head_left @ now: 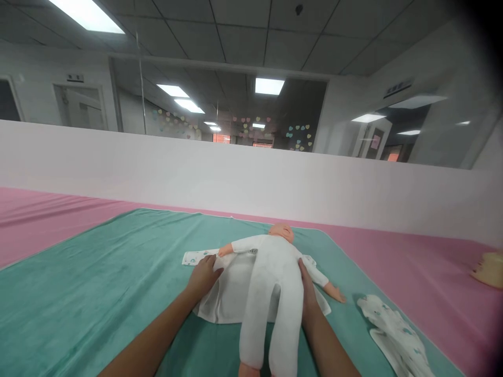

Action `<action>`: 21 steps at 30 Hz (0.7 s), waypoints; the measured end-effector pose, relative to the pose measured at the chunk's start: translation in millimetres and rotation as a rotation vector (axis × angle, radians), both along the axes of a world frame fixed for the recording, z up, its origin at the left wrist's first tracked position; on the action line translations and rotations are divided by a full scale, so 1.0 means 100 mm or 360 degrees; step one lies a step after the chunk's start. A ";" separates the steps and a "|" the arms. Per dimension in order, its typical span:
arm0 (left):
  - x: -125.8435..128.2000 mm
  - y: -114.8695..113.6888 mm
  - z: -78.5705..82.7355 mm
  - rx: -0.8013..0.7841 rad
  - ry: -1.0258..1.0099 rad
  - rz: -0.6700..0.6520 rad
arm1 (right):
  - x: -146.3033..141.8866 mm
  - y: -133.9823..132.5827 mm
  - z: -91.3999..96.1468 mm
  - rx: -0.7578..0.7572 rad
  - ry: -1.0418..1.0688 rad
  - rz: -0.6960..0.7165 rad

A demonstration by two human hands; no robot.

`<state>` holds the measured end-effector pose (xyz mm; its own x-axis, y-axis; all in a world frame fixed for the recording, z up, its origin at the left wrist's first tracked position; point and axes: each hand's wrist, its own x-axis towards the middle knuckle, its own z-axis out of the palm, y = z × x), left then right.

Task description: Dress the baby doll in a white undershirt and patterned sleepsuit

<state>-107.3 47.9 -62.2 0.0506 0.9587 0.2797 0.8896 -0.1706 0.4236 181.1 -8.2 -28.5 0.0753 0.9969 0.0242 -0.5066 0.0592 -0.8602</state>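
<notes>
A baby doll (280, 256) in a white bodysuit lies on its back, head away from me and legs toward me. Beneath it a white baby top (230, 293) with small printed motifs is spread open. My left hand (204, 276) is closed at the top's left side, near the doll's hand, with the thumb apart from the bent fingers. Against the doll's right-hand side in the view rests my right hand (308, 288), thumb on its waist; the other fingers are mostly hidden behind the body.
A teal blanket (118, 283) lies over a pink sheet (424, 272). At right is a crumpled white printed garment (395, 332). A yellowish object (488, 269) sits at the right edge. Behind stands a low white wall (196, 175) with glass above.
</notes>
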 end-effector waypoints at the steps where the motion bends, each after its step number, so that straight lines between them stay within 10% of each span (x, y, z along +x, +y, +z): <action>1: 0.01 0.01 0.00 0.0013 0.0024 0.0015 | -0.02 -0.05 0.05 -0.0029 0.0052 0.0136; 7: 0.16 0.11 0.05 0.0078 0.0044 0.0268 | -0.01 -0.12 0.12 -0.0133 0.0212 0.0351; 21: 0.02 0.01 0.20 0.0154 -0.0995 0.0233 | 0.25 0.11 -0.05 -0.0133 0.0199 0.0041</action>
<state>-105.6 49.2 -42.1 -0.2792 0.9123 0.2996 0.4971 -0.1296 0.8580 206.4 2.3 -33.9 0.0468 0.9967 -0.0667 -0.6104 -0.0243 -0.7917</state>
